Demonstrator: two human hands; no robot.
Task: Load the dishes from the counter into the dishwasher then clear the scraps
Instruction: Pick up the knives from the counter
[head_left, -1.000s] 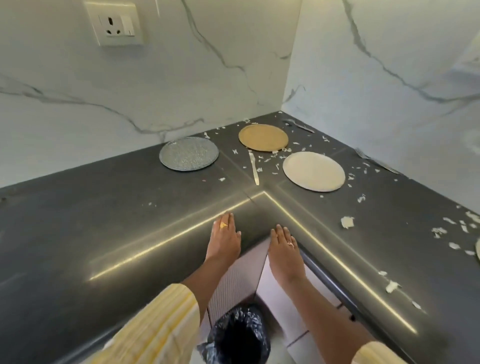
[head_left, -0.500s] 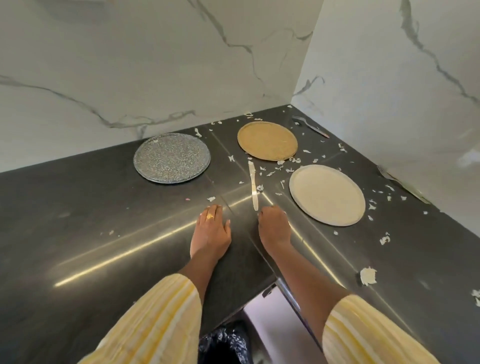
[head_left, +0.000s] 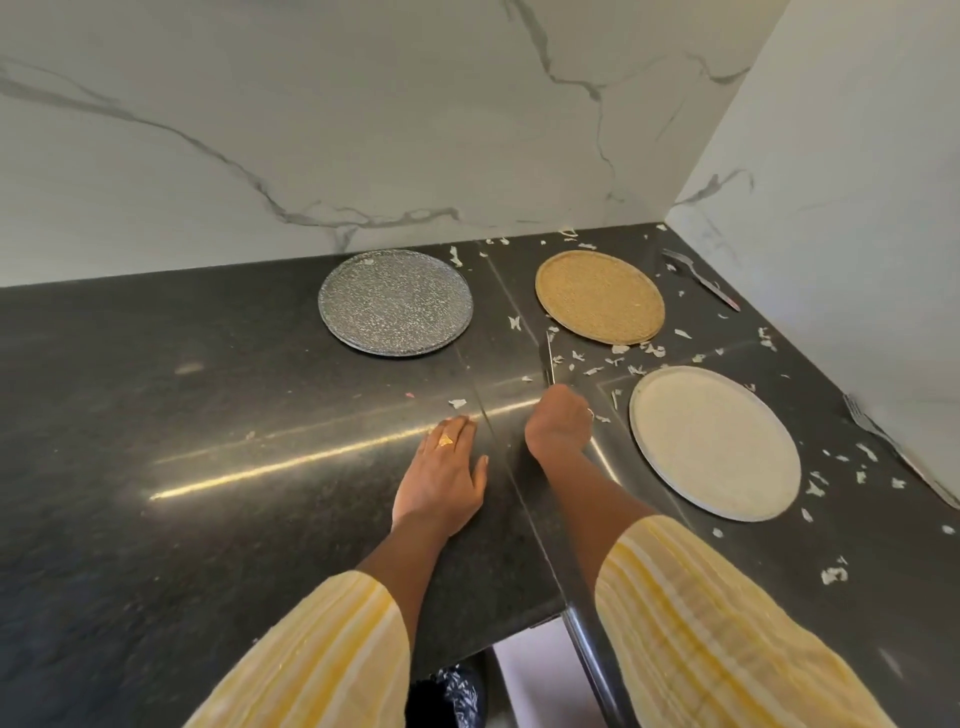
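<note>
Three plates lie flat on the dark corner counter (head_left: 208, 415): a speckled grey plate (head_left: 395, 301), a golden-brown plate (head_left: 600, 296) and a cream plate (head_left: 714, 441). A table knife (head_left: 548, 358) lies between them. My right hand (head_left: 558, 423) has its fingers curled over the near end of the knife. My left hand (head_left: 441, 467) rests flat on the counter, fingers straight, beside the right one. One fork (head_left: 698, 278) lies by the far right wall. Another fork (head_left: 883, 436) lies along the right wall. White scraps (head_left: 639, 351) are scattered around the plates.
Marble walls close the corner at the back and right. A black bin bag (head_left: 457, 691) shows below the counter's front edge. The counter's left stretch carries only a few crumbs.
Both hands have moved forward across the counter from its front edge. My right hand has reached the knife's near end and curled over it. The view has moved closer to the plates.
</note>
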